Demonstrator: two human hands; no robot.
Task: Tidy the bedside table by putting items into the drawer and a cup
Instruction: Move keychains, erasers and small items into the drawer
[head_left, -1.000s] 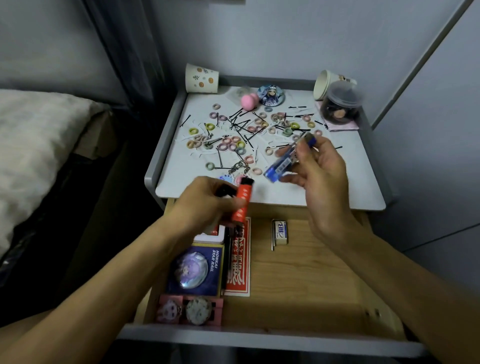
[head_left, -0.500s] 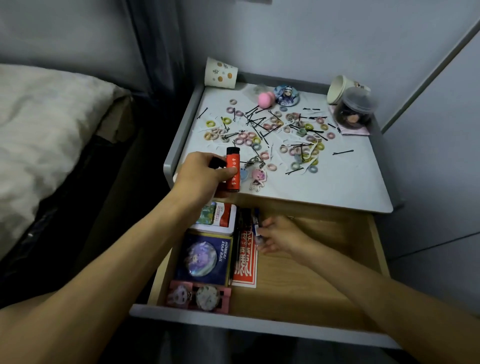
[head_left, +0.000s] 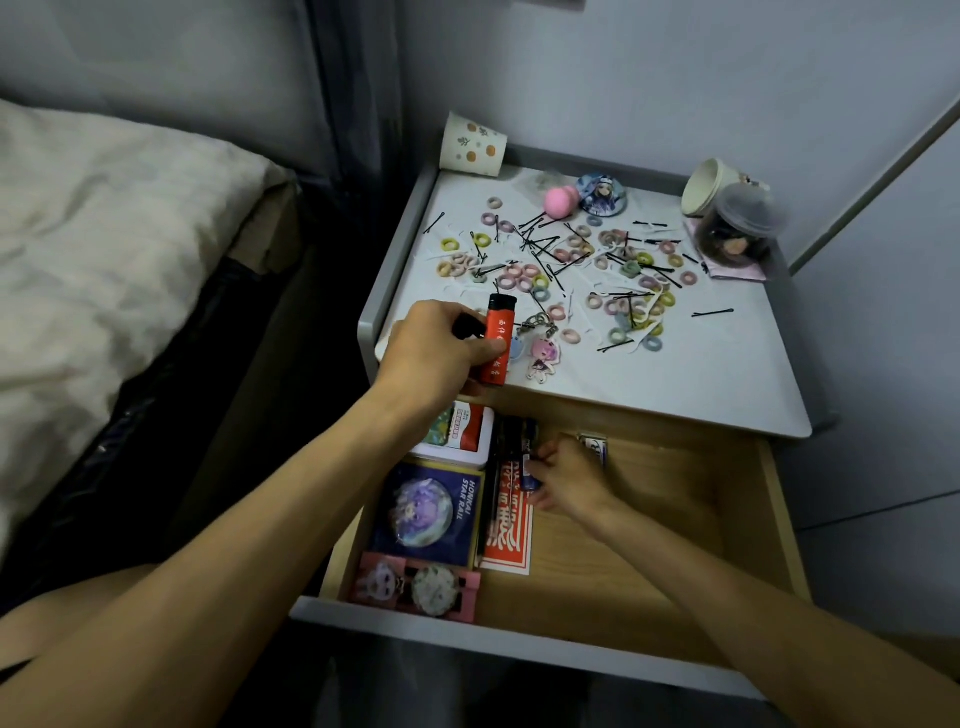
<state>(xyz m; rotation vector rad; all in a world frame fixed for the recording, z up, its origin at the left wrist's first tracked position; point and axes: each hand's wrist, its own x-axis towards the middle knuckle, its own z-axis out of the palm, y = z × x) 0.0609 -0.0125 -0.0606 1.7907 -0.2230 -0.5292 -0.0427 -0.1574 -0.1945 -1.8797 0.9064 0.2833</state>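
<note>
Head view has the left hand (head_left: 441, 348) gripping a red lighter (head_left: 496, 340) upright over the front edge of the bench (head_left: 675, 379), probably waiting its turn for the open drawer (head_left: 649, 525) just below. The right hand (head_left: 569, 478) is down in the drawer, fingers curled and pinching a small blue lighter (head_left: 530, 470), apparently lining it up beside the red card pack (head_left: 506, 538) so that side is packed in rows. Hair ties (head_left: 511, 270) and black hairpins (head_left: 711, 313) lie scattered over the bench, with a keychain (head_left: 543, 358) just beside the red lighter. A paper cup (head_left: 472, 143) at the back corner seems to stand mouth down and would need turning over before taking small bits.
</note>
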